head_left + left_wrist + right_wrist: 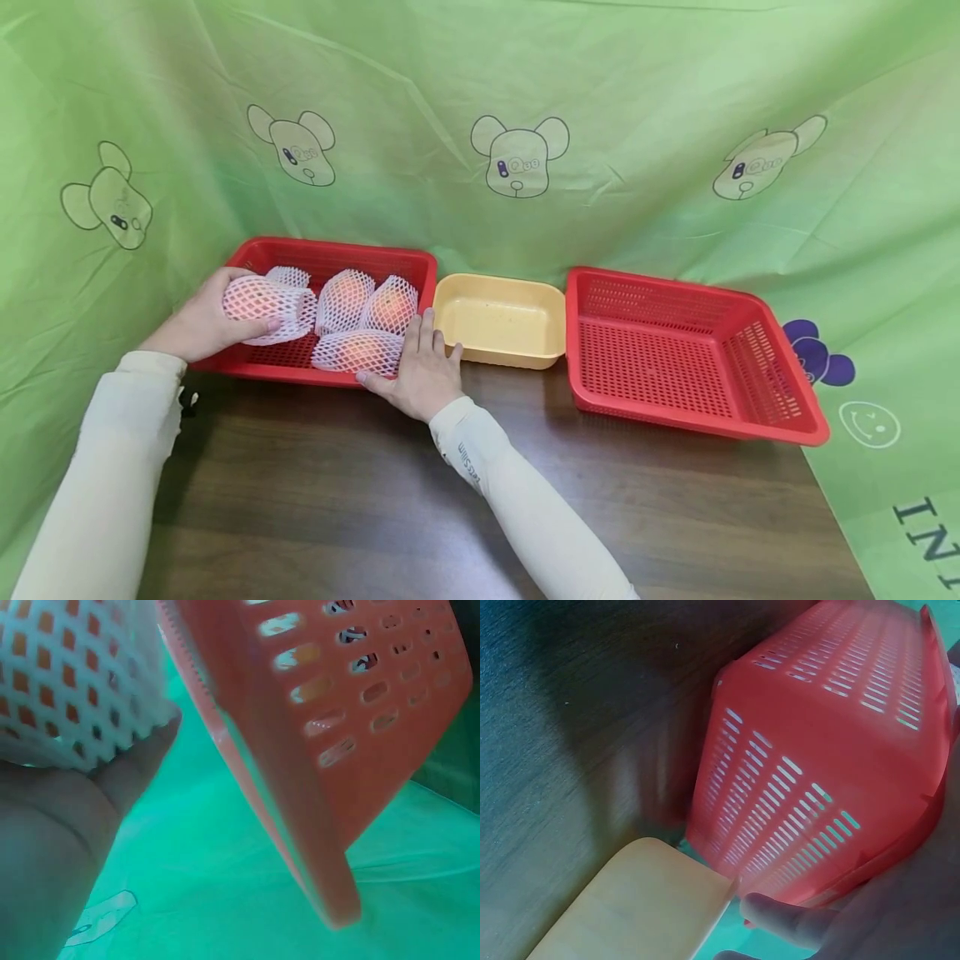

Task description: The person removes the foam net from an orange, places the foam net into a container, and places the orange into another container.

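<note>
In the head view my left hand (201, 318) holds a reddish-orange fruit in a white foam net (258, 302) over the left end of the left red basket (330, 250). The left wrist view shows the foam net (64, 682) close up, with a finger along it beside the basket rim (285, 787). Another foam net (288, 276) is partly hidden behind the held fruit. Three more netted fruits (358, 352) lie in the basket's right half. My right hand (426, 372) rests on the basket's front right corner, its fingers extended and its thumb along the front rim.
A pale yellow tray (498, 360) stands between the left basket and a second red basket (690, 421) on the right, which shows its bare perforated bottom. All stand on a brown wooden table (360, 483), with a green printed cloth (420, 100) behind and at the sides.
</note>
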`<state>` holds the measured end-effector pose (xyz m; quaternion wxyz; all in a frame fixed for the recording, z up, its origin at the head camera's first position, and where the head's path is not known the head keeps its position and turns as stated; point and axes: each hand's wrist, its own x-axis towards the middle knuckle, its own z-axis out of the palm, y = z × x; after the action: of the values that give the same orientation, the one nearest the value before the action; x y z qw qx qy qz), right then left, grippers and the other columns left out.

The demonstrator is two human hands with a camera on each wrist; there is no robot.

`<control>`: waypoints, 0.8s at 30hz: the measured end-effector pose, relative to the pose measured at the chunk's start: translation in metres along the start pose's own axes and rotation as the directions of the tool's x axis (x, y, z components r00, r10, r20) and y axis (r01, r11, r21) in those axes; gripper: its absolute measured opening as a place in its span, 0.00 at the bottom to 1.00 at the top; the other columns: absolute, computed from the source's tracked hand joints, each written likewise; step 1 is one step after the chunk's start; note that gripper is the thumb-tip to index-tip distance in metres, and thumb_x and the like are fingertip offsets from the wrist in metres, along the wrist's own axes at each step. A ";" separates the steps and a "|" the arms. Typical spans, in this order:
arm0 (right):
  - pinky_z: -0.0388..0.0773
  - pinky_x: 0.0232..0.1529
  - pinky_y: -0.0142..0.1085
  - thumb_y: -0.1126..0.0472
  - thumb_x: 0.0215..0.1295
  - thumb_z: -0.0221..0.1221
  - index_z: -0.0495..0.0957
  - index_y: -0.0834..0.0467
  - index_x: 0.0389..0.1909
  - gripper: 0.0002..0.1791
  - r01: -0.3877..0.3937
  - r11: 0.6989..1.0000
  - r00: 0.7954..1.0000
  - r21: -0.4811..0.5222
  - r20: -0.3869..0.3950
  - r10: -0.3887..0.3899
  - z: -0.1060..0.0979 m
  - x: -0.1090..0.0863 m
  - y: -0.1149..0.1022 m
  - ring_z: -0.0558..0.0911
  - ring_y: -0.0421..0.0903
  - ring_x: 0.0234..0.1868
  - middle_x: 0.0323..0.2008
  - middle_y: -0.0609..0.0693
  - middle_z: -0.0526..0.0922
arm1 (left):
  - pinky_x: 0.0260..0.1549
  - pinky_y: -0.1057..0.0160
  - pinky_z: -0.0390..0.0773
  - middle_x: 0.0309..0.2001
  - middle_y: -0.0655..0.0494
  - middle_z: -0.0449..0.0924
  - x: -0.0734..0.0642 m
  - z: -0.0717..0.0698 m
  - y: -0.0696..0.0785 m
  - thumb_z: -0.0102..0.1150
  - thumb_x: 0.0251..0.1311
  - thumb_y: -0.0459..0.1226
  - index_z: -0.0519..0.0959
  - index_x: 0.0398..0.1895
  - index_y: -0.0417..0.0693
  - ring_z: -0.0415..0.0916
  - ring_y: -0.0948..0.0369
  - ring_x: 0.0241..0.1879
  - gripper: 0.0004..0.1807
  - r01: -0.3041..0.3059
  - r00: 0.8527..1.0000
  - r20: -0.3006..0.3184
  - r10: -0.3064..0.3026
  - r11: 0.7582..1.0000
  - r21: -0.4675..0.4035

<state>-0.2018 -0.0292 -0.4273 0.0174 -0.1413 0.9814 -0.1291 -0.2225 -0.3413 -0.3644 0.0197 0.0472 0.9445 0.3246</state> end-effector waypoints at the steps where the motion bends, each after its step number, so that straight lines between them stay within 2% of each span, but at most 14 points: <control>1: 0.54 0.69 0.64 0.16 0.57 0.46 0.42 0.63 0.80 0.67 0.000 1.000 1.000 0.002 0.001 0.000 0.000 0.000 0.000 0.58 0.59 0.76 0.80 0.60 0.43 | 0.49 0.42 0.67 0.59 0.35 0.64 -0.001 -0.001 0.001 0.74 0.55 0.52 0.53 0.73 0.41 0.67 0.41 0.53 0.52 -0.006 1.000 -0.012 0.006 1.000 -0.008; 5: 0.54 0.69 0.63 0.16 0.56 0.47 0.43 0.63 0.80 0.67 -0.003 1.000 1.000 0.016 0.002 0.003 0.001 0.000 0.000 0.57 0.59 0.76 0.80 0.60 0.43 | 0.48 0.45 0.66 0.59 0.36 0.65 -0.006 0.002 0.006 0.75 0.55 0.49 0.54 0.73 0.43 0.67 0.43 0.52 0.50 -0.040 0.998 -0.043 0.037 0.997 -0.062; 10: 0.53 0.70 0.62 0.17 0.56 0.48 0.40 0.62 0.81 0.68 -0.003 0.997 1.000 0.072 0.018 0.002 0.002 0.000 0.002 0.55 0.58 0.77 0.81 0.58 0.39 | 0.47 0.48 0.68 0.60 0.37 0.66 -0.014 0.014 0.017 0.75 0.55 0.46 0.53 0.74 0.46 0.67 0.46 0.52 0.50 -0.091 0.994 -0.071 0.084 0.990 -0.106; 13: 0.52 0.70 0.62 0.17 0.55 0.50 0.39 0.61 0.81 0.68 -0.003 0.994 1.000 0.113 0.030 -0.001 0.002 0.000 0.004 0.53 0.57 0.77 0.81 0.58 0.38 | 0.46 0.57 0.71 0.59 0.39 0.68 -0.021 0.024 0.026 0.75 0.54 0.43 0.53 0.72 0.43 0.68 0.49 0.51 0.50 -0.141 0.987 -0.089 0.130 0.982 -0.126; 17: 0.51 0.71 0.61 0.18 0.54 0.54 0.39 0.60 0.81 0.69 0.004 0.988 0.999 0.151 0.037 -0.010 -0.001 -0.002 0.009 0.50 0.57 0.78 0.81 0.57 0.37 | 0.46 0.69 0.69 0.58 0.41 0.69 -0.031 0.039 0.041 0.77 0.51 0.39 0.54 0.70 0.41 0.67 0.53 0.52 0.49 -0.203 0.977 -0.107 0.186 0.964 -0.172; 20: 0.50 0.71 0.61 0.20 0.52 0.58 0.40 0.58 0.81 0.69 0.027 0.983 0.999 0.180 0.030 -0.033 -0.005 -0.006 0.015 0.49 0.57 0.78 0.81 0.56 0.38 | 0.46 0.70 0.68 0.58 0.43 0.69 -0.038 0.049 0.053 0.78 0.49 0.38 0.54 0.68 0.41 0.66 0.55 0.52 0.49 -0.222 0.973 -0.115 0.202 0.953 -0.204; 24: 0.49 0.72 0.59 0.22 0.51 0.62 0.39 0.57 0.82 0.70 0.093 0.972 0.995 0.215 0.006 -0.097 -0.013 -0.019 0.029 0.48 0.57 0.79 0.81 0.57 0.38 | 0.46 0.70 0.70 0.56 0.43 0.70 -0.046 0.064 0.065 0.79 0.47 0.36 0.55 0.66 0.41 0.68 0.54 0.51 0.48 -0.251 0.967 -0.120 0.227 0.933 -0.259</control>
<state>-0.1927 0.0066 -0.4225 0.0346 -0.1864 0.9536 -0.2339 -0.1679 -0.2558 -0.3745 -0.0551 0.1442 0.8781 0.4530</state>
